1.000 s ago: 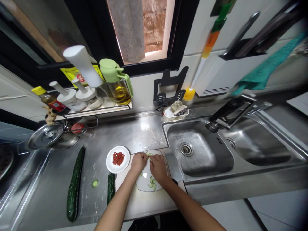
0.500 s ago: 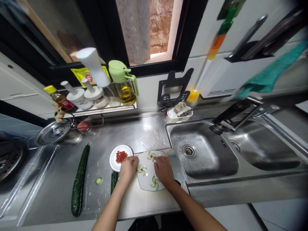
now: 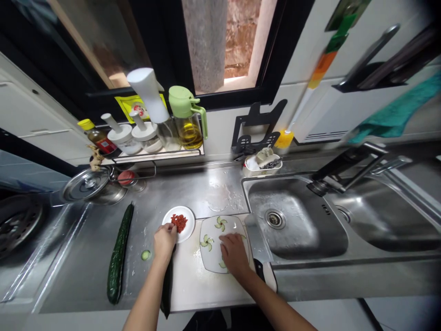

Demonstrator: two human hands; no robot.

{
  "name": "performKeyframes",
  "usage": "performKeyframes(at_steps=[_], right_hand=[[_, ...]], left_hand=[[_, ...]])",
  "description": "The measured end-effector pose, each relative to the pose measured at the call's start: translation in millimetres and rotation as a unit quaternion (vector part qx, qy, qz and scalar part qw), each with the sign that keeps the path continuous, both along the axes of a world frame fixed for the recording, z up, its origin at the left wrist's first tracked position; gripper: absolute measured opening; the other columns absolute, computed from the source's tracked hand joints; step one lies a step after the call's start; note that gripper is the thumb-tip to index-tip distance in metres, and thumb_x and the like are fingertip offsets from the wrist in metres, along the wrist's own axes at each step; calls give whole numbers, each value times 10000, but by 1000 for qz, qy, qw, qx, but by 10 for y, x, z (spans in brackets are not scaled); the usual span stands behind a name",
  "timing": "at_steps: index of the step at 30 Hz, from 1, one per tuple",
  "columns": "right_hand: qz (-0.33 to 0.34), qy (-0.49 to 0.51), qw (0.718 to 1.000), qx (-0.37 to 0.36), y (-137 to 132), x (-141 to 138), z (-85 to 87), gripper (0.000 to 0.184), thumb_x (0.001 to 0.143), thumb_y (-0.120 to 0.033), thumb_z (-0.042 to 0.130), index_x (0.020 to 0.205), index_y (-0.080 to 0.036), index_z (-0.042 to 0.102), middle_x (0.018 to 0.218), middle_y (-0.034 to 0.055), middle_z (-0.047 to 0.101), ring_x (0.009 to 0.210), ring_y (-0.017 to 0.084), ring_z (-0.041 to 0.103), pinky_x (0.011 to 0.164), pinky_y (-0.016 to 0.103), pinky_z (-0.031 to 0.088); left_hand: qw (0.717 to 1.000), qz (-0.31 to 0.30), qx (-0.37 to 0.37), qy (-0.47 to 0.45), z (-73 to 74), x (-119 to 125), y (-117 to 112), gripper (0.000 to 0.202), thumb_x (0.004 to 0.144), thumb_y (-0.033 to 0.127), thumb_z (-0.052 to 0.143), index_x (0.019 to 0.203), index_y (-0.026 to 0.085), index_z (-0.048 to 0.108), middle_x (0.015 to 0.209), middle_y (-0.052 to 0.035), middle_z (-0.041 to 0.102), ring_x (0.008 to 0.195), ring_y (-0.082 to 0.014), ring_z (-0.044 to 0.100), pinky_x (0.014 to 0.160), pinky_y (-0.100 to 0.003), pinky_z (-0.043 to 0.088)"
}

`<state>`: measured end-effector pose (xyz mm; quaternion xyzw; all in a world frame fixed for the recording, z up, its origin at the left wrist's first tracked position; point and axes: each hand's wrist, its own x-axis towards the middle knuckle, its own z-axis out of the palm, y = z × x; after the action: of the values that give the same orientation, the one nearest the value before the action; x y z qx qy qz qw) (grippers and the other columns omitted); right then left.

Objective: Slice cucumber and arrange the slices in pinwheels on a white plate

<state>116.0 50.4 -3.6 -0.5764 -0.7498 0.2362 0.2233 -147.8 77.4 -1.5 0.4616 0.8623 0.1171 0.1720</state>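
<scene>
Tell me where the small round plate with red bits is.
In the head view the small round plate sits left of centre, just left of the square plate, with the left hand at its near edge.

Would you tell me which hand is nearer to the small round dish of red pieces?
Left. The left hand is at the near rim of the dish; the right hand rests on the square plate beside it.

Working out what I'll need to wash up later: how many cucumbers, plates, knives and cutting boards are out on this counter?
Cucumbers: 2, long cucumber and short cucumber
Plates: 2, round plate and square plate
Knives: 1, the knife
Cutting boards: 1, the cutting board
Total: 6
</scene>
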Motion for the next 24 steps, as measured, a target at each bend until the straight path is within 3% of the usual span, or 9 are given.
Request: performKeyframes(at_steps=[11,17,21,24], right_hand=[[7,3,1000,-5,-49,25,56,264,802,-93,486,978,-165,670,922,80,630,925,231,485,871,384,397],[-6,11,1000,19,-39,166,83,250,811,-114,483,971,-160,669,882,86,628,894,226,494,832,367,414],[-41,3,999,20,-7,370,61,262,819,-120,458,971,-152,669,876,92,630,877,229,496,819,368,420],[-62,-4,998,9,1,546,53,266,826,-136,447,972,-157,669,893,92,638,878,231,503,810,367,419]], left_hand=[[1000,5,3,-1,-38,10,38,249,795,336,494,819,212,708,893,-80,697,787,-202,635,741,-272,416],[999,15,42,-21,77,7,-54,250,780,361,506,817,216,707,884,-54,710,784,-198,640,744,-274,420],[992,-2,82,-92,180,272,-143,255,779,381,510,815,231,714,887,-24,717,737,-170,630,713,-258,435],[976,-71,109,-173,208,670,-212,249,777,376,526,800,221,719,858,-23,722,722,-165,622,692,-258,456]])
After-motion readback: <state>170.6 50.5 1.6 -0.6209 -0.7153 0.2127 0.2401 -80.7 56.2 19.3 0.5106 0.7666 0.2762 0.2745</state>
